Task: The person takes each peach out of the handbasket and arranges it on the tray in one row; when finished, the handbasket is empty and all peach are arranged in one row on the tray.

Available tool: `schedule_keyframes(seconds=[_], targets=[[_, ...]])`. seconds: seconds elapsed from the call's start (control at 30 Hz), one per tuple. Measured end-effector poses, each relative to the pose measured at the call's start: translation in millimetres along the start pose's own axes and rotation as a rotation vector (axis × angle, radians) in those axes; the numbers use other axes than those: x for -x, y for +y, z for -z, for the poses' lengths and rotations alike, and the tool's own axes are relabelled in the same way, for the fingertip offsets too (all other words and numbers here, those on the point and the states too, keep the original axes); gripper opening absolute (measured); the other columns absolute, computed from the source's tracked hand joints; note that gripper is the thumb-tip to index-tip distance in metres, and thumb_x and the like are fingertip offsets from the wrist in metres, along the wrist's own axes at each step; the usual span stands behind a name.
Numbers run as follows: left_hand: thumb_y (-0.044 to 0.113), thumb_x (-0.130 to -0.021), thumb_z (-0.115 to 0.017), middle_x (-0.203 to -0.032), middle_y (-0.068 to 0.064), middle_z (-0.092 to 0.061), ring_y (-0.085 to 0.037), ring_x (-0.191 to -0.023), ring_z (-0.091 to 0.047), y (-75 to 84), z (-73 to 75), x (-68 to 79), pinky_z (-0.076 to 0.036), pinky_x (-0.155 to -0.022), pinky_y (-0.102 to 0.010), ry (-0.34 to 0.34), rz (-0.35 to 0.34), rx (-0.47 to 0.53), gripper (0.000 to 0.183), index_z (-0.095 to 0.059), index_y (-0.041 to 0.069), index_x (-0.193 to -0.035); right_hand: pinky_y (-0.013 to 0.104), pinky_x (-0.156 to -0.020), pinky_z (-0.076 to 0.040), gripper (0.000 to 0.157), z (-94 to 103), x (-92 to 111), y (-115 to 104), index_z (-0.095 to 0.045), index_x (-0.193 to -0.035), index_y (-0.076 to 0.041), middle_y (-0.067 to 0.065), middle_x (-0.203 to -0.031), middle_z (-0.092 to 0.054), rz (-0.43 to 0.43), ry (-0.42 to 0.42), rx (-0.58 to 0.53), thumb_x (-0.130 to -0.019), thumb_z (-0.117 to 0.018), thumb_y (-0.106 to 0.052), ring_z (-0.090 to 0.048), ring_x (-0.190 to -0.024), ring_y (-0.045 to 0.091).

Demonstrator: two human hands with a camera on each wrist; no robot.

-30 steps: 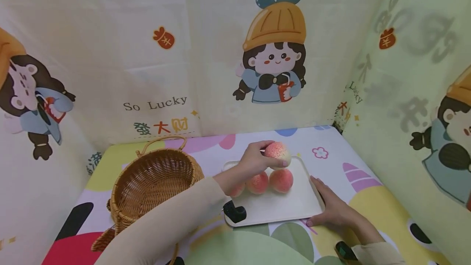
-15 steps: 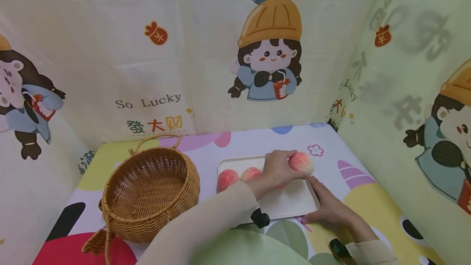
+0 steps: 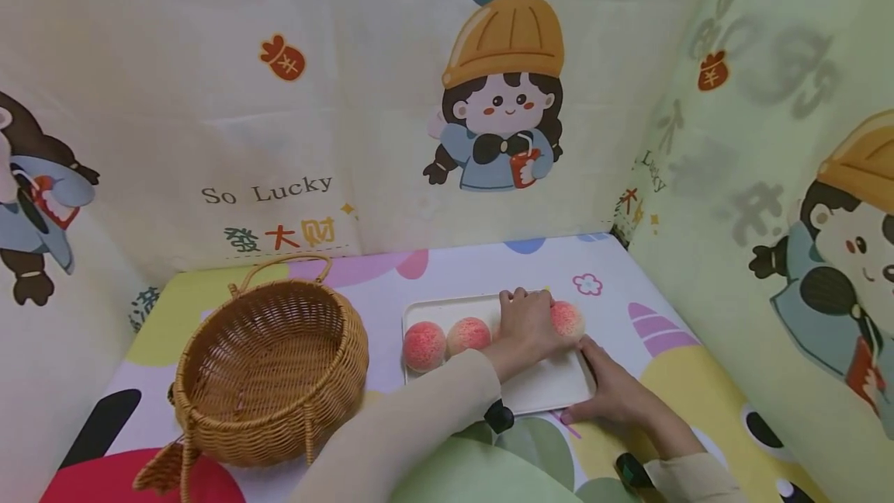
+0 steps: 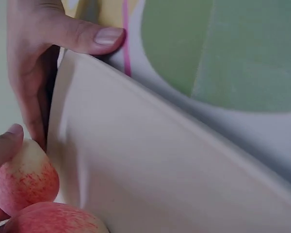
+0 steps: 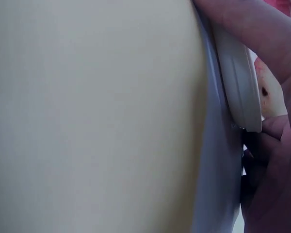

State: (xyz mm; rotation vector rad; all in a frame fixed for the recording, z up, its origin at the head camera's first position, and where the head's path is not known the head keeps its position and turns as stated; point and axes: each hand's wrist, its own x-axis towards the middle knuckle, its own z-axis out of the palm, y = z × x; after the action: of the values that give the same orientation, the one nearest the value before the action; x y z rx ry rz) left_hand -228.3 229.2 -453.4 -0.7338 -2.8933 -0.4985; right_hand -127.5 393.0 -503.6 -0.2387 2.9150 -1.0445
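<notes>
In the head view a white tray (image 3: 548, 394) lies on the table with a row of peaches on it. My left hand (image 3: 527, 324) reaches across and holds a red-and-cream peach (image 3: 568, 320) at the tray's right end. Its thumb lies on that peach (image 4: 31, 177) in the left wrist view, where a second peach (image 4: 56, 221) sits close by. Two more peaches, a left one (image 3: 424, 346) and its neighbour (image 3: 469, 335), show beside my forearm; the one under my hand is mostly hidden. My right hand (image 3: 618, 390) grips the tray's right edge, thumb at the near corner.
A round wicker basket (image 3: 342, 379) with a raised handle stands left of the tray. Printed cloth (image 3: 377, 278) covers the table, and cartoon-patterned curtains (image 3: 377, 99) rise behind and at both sides.
My left hand has carried the peach rightward and lowered it to the tray's right end, beside the others. The right hand stays on the tray edge. The head view has shifted slightly.
</notes>
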Motion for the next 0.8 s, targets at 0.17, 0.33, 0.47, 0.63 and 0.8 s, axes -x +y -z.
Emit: schedule_keyframes(seconds=[0.17, 0.33, 0.47, 0.63, 0.8], targets=[[0.069, -0.066, -0.082, -0.11, 0.009, -0.069, -0.016, -0.106, -0.058, -5.6, 2.4, 3.4, -0.033, -0.102, -0.043, -0.064, -0.041, -0.03, 0.076, -0.063, 0.026, -0.126, 0.059, -0.111, -0.028, 0.136, -1.4, -1, -2, -0.025, -0.157, -0.002, 0.022, -0.155, -0.036, 0.002, 0.016, 0.015, -0.054, -0.096, -0.056, -0.037, -0.138, 0.039], [0.061, -0.072, -0.082, -0.13, 0.009, -0.062, -0.017, -0.118, -0.055, -11.5, 9.2, 5.6, -0.032, -0.108, -0.048, -0.16, -0.136, -0.034, 0.082, -0.053, 0.031, -0.143, 0.032, -0.111, -0.026, 0.133, -1.8, -1, -1, -0.026, -0.157, -0.008, 0.016, -0.153, -0.038, 0.023, 0.026, 0.005, -0.054, -0.096, -0.055, -0.038, -0.136, 0.033], [0.059, -0.072, -0.083, -0.111, 0.01, -0.065, -0.014, -0.106, -0.058, -14.3, 10.1, 6.1, -0.032, -0.108, -0.045, -0.162, -0.133, 0.014, 0.07, -0.059, 0.025, -0.128, 0.043, -0.115, -0.025, 0.137, -2.1, 0, 1, -0.023, -0.158, -0.002, 0.023, -0.156, -0.033, 0.021, 0.017, 0.003, -0.054, -0.097, -0.052, -0.034, -0.139, 0.04], [0.067, -0.07, -0.079, -0.105, 0.006, -0.068, -0.015, -0.101, -0.063, -14.2, 7.1, 8.3, -0.032, -0.109, -0.046, -0.128, -0.084, -0.001, 0.078, -0.054, 0.021, -0.128, 0.066, -0.11, -0.022, 0.137, -3.6, -1, 1, -0.02, -0.158, 0.001, 0.03, -0.158, -0.026, 0.007, 0.0, -0.021, -0.056, -0.097, -0.05, -0.028, -0.141, 0.046], [0.069, -0.073, -0.075, -0.124, 0.004, -0.065, -0.019, -0.115, -0.058, -17.7, 7.6, 7.5, -0.03, -0.111, -0.051, -0.174, -0.1, -0.052, 0.085, -0.052, 0.027, -0.144, 0.067, -0.109, -0.023, 0.136, -4.2, -1, 2, -0.02, -0.159, -0.003, 0.028, -0.158, -0.027, 0.013, 0.004, -0.013, -0.057, -0.097, -0.049, -0.029, -0.141, 0.045]])
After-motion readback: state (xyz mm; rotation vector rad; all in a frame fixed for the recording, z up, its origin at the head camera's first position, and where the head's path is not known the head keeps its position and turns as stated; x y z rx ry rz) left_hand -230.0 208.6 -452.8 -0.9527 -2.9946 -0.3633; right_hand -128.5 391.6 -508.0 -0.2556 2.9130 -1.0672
